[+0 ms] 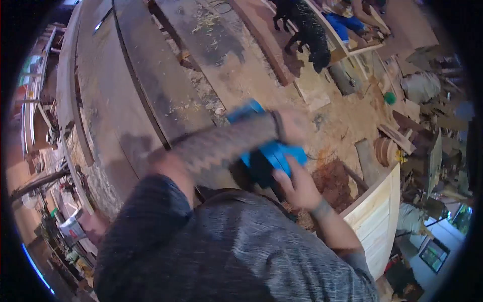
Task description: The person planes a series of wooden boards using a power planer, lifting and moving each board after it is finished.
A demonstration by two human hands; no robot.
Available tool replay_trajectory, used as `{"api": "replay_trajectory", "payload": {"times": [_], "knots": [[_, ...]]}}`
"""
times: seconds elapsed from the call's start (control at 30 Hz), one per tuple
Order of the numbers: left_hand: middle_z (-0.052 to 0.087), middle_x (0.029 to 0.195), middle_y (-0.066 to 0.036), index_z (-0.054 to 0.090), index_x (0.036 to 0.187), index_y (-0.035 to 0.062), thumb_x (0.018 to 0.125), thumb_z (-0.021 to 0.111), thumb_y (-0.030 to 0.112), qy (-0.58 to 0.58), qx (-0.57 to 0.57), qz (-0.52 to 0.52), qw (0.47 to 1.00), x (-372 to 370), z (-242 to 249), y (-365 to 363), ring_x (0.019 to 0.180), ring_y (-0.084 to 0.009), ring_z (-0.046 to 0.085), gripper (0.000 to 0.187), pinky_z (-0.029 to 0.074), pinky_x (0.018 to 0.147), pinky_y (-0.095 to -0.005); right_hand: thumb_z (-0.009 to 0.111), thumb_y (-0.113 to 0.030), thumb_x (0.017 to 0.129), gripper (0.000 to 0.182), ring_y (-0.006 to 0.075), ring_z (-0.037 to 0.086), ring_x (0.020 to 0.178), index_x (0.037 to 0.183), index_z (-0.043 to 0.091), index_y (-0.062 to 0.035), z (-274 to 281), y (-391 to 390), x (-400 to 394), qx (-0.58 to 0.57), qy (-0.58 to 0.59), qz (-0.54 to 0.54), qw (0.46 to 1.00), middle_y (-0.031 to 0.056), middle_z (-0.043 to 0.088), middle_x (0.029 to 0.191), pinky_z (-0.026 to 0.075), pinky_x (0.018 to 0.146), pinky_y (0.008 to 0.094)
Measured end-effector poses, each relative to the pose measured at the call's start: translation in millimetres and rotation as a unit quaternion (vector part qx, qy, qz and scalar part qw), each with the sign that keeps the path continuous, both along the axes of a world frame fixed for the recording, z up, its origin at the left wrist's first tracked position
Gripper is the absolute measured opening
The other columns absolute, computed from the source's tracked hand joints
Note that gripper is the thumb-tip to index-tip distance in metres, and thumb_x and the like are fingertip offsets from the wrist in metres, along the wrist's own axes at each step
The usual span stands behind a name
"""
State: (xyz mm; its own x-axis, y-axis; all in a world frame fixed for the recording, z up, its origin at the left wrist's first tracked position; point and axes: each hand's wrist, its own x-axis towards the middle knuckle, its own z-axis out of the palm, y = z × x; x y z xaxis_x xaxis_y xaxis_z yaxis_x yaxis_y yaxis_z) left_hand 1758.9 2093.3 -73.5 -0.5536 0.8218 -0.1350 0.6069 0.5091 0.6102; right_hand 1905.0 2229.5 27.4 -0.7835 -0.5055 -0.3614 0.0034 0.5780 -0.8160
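Note:
A blue and black power tool [275,157] sits low in front of my body, over the edge of the long boards. My right hand [300,189] is closed on its near side, the thumb lying along the blue casing. Across the top of the tool reaches my left arm in a patterned sleeve [229,143], hiding its middle. My left hand [294,126], smeared by motion, is just beyond the tool's right side, its fingers not readable. Another blue part [246,109] shows past the sleeve.
Long wide boards [161,75] with shavings stretch away ahead. A black dog [309,38] stands at the upper right, near a person in blue shorts [342,25]. A pale slatted wood panel [377,221] rises at my right. Offcuts and a green ball [390,98] lie beyond.

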Motion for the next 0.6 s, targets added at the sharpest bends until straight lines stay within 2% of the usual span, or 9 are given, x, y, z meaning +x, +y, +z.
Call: {"api": "replay_trajectory", "payload": {"times": [0.03,0.1,0.17,0.23,0.33,0.4,0.47,0.53,0.6], "knots": [[0.079,0.096,-0.016,0.084,0.091,0.0122,0.083,0.063,0.026,0.145,0.021,-0.08,0.986,27.4,-6.4,33.3,0.087,-0.0342,0.077,0.026,0.061,0.073,-0.0512,0.064,-0.034,0.104,0.045,0.0528,0.065,0.097,0.127,0.054,0.0027,0.3,24.2,19.5,0.006,-0.017,-0.002,1.0,0.0306,0.066,0.103,0.051,0.083,0.0549],[0.076,0.083,-0.018,0.083,0.085,0.0113,0.079,0.068,0.028,0.007,0.027,-0.028,0.999,59.2,12.3,67.9,0.075,-0.0359,0.075,0.023,0.06,0.069,-0.0507,0.065,-0.033,0.102,0.048,0.0525,0.065,0.094,0.131,0.053,0.0036,-7.3,60.0,52.4,-0.007,0.045,-0.011,0.999,0.0299,0.065,0.103,0.051,0.081,0.0543],[0.077,0.085,-0.017,0.083,0.086,0.0115,0.08,0.068,0.026,-0.014,-0.025,-0.037,0.999,60.0,40.4,66.9,0.078,-0.0364,0.075,0.022,0.061,0.071,-0.0498,0.065,-0.033,0.102,0.05,0.0519,0.064,0.092,0.133,0.052,0.004,-4.8,66.9,52.9,-0.022,-0.002,-0.011,1.0,0.0301,0.065,0.101,0.051,0.08,0.0545],[0.078,0.089,-0.016,0.083,0.089,0.0109,0.082,0.067,0.027,-0.026,-0.063,-0.044,0.997,54.6,43.5,62.5,0.082,-0.0372,0.075,0.024,0.061,0.074,-0.0494,0.065,-0.033,0.102,0.051,0.0517,0.064,0.089,0.134,0.052,0.0039,-4.4,63.1,47.6,-0.02,-0.01,-0.009,1.0,0.0303,0.065,0.099,0.05,0.079,0.0548],[0.079,0.097,-0.016,0.083,0.096,0.0087,0.085,0.064,0.03,-0.032,-0.093,-0.048,0.994,19.2,27.0,40.7,0.089,-0.039,0.075,0.03,0.061,0.081,-0.0492,0.064,-0.033,0.103,0.047,0.0517,0.064,0.086,0.131,0.053,0.003,-7.8,34.1,18.7,-0.005,0.017,-0.009,1.0,0.0303,0.065,0.096,0.05,0.078,0.055],[0.078,0.1,-0.019,0.082,0.099,0.0062,0.086,0.063,0.034,0.02,-0.063,-0.049,0.997,-2.5,29.3,13.1,0.092,-0.0398,0.075,0.037,0.06,0.084,-0.0492,0.063,-0.034,0.104,0.045,0.0517,0.064,0.085,0.129,0.054,0.0026,-9.1,6.0,-4.3,-0.011,0.018,-0.018,1.0,0.0298,0.065,0.093,0.05,0.076,0.0545],[0.077,0.102,-0.022,0.082,0.1,0.0044,0.086,0.061,0.036,0.007,-0.053,-0.024,0.998,-26.6,30.1,-18.4,0.095,-0.0414,0.075,0.04,0.06,0.086,-0.0502,0.062,-0.036,0.105,0.044,0.0512,0.065,0.086,0.125,0.055,0.0028,-9.0,-21.9,-28.4,-0.018,0.028,-0.009,0.999,0.0303,0.065,0.094,0.051,0.076,0.0536],[0.076,0.1,-0.024,0.081,0.097,0.0023,0.087,0.06,0.036,0.042,-0.049,-0.025,0.998,-42.9,38.4,-45.3,0.097,-0.0429,0.074,0.041,0.059,0.089,-0.0518,0.061,-0.038,0.106,0.045,0.0506,0.065,0.087,0.123,0.055,0.003,-7.1,-48.6,-51.1,-0.023,0.032,-0.005,0.999,0.0305,0.065,0.095,0.051,0.076,0.053],[0.076,0.106,-0.024,0.08,0.102,0.0022,0.09,0.057,0.032,0.061,-0.047,-0.015,0.997,-59.8,40.0,-70.5,0.103,-0.0406,0.073,0.04,0.058,0.091,-0.0501,0.061,-0.041,0.106,0.047,0.0501,0.067,0.09,0.122,0.056,0.0033,-5.0,-73.0,-70.9,-0.027,0.027,-0.005,0.999,0.0306,0.066,0.095,0.052,0.078,0.0526]]}}
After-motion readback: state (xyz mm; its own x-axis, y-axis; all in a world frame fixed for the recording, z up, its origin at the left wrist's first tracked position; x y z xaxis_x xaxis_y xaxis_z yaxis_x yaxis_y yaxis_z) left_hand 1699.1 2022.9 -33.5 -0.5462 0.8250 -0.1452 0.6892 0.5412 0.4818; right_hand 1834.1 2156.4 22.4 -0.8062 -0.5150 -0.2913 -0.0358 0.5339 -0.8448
